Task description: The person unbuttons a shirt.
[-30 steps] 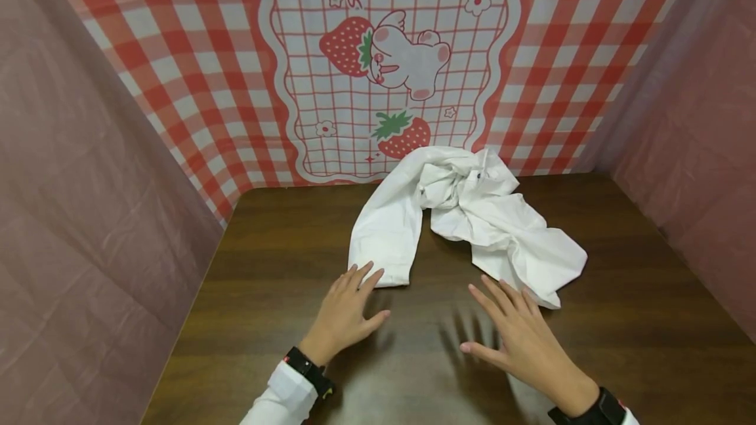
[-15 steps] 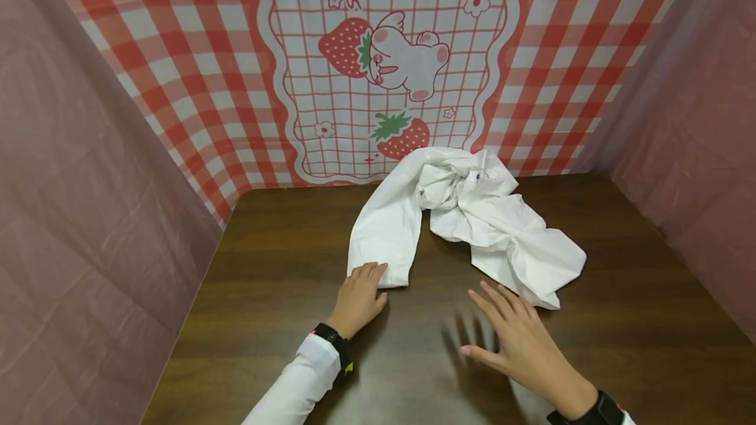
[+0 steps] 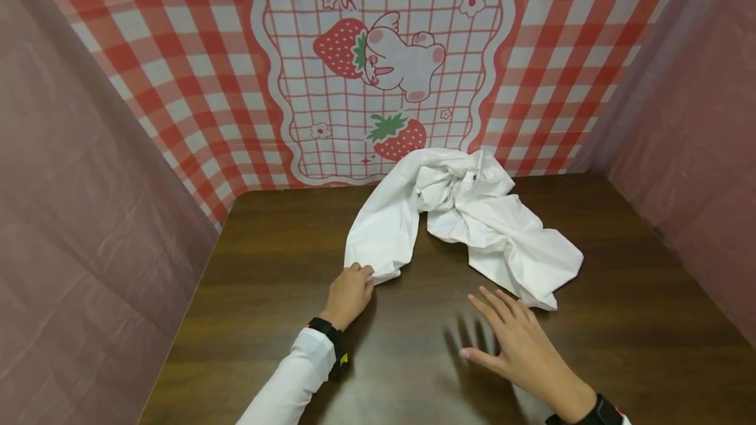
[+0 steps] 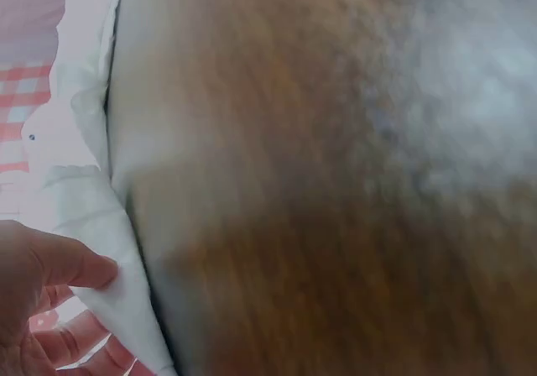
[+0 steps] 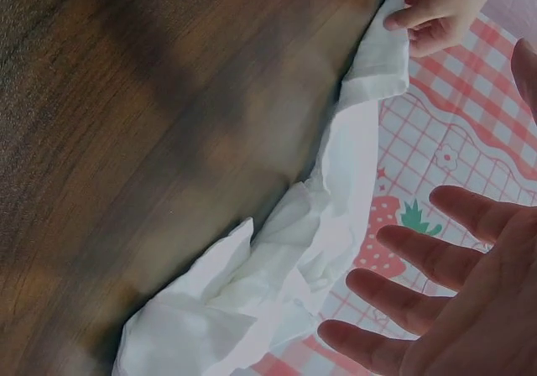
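Observation:
A crumpled white garment (image 3: pixel 390 222) lies in an arch on the table, bunched at its far middle, where a small dark button-like dot shows. I cannot tell whether it is trousers or a shirt. My left hand (image 3: pixel 348 297) pinches the near corner of its left tube-like end, which is slightly lifted. In the left wrist view the thumb lies over the cloth (image 4: pixel 126 292) and the fingers are under it. My right hand (image 3: pixel 528 353) hovers with spread fingers just in front of the garment's right end, holding nothing; its shadow falls on the tabletop.
The dark wooden table (image 3: pixel 266 248) extends around the garment. A red-and-white checked cloth (image 3: pixel 195 71) with strawberry prints hangs at the table's back edge. Pinkish curtains (image 3: pixel 88 215) hang at both sides.
My left hand has reached the garment's left end, taken hold of its corner and shifted it slightly left, folding the hem up. My right hand has stayed almost still.

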The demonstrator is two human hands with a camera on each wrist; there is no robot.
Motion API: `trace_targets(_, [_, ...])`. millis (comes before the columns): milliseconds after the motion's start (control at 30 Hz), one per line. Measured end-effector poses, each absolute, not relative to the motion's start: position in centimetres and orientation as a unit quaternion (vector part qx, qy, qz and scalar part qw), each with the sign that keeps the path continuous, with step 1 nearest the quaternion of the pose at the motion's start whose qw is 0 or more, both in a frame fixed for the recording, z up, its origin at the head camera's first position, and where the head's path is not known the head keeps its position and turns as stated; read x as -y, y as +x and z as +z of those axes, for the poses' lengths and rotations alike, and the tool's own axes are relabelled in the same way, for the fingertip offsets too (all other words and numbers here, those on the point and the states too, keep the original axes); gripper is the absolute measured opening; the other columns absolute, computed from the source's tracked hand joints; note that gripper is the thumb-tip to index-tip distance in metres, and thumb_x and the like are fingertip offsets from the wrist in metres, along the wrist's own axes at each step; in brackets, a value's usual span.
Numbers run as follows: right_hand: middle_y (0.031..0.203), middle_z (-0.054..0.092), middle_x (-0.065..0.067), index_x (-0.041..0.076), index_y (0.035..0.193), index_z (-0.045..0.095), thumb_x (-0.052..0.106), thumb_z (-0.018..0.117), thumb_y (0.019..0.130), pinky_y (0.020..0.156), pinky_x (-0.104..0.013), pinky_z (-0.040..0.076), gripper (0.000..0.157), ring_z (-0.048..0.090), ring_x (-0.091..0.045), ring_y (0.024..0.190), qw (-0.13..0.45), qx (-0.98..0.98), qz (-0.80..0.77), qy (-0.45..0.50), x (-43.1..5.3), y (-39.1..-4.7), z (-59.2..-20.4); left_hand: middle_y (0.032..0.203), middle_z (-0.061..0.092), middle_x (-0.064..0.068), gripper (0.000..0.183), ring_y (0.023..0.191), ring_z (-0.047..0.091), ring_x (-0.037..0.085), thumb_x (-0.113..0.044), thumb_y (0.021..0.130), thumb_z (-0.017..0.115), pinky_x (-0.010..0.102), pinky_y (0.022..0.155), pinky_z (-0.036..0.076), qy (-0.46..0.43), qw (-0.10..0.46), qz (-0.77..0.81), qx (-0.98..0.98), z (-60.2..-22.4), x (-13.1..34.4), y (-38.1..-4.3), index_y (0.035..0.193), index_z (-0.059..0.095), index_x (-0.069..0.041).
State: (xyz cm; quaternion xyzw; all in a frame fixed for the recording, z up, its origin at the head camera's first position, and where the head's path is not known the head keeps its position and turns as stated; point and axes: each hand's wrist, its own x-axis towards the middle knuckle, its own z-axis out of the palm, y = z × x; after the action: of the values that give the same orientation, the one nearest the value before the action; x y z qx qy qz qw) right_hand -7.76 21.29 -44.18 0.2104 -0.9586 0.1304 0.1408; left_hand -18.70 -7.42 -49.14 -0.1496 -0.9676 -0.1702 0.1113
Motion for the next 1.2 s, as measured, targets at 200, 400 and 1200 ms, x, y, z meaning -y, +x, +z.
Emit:
trace_targets(200, [0.135, 0.049, -0.016, 0.011, 0.132, 0.051, 0.059, 0.069, 0.071, 0.086, -0.059, 0.039, 0.079, 0.044, -0.041, 0.121, 0.137, 0.96, 0.132, 0.206, -21.4, -7.7, -44.1, 0.081, 0.06, 0.006, 0.014, 0.073, 0.061, 0.025, -0.012, 0.081, 0.065, 0.036, 0.055, 0.048, -0.135, 0.116, -0.186, 0.966, -48.2, 8.8, -18.1, 0.095, 0.067, -0.01])
trace_targets(400, [0.135, 0.049, -0.016, 0.011, 0.131, 0.051, 0.06, 0.068, 0.072, 0.089, -0.061, 0.038, 0.079, 0.044, -0.042, 0.121, 0.121, 0.963, 0.135, 0.197, -21.5, -7.7, -44.1, 0.078, 0.058, 0.005, 0.012, 0.072, 0.061, 0.025, -0.014, 0.08, 0.062, 0.038, 0.052, 0.046, -0.114, 0.124, -0.197, 0.966, -47.1, 11.0, -17.2, 0.092, 0.066, -0.012])
trace_targets(1200, [0.131, 0.052, -0.019, 0.004, 0.127, 0.053, 0.042, 0.072, 0.077, 0.087, -0.059, 0.041, 0.065, 0.049, -0.042, 0.115, 0.112, 0.965, 0.149, 0.185, -21.7, -8.4, -44.5, 0.063, 0.037, -0.005, 0.027, 0.056, 0.034, 0.01, -0.012, 0.077, 0.064, 0.025, 0.05, 0.025, -0.106, -0.047, -0.187, 0.976, -46.9, 19.6, -11.3, 0.062, 0.042, -0.019])
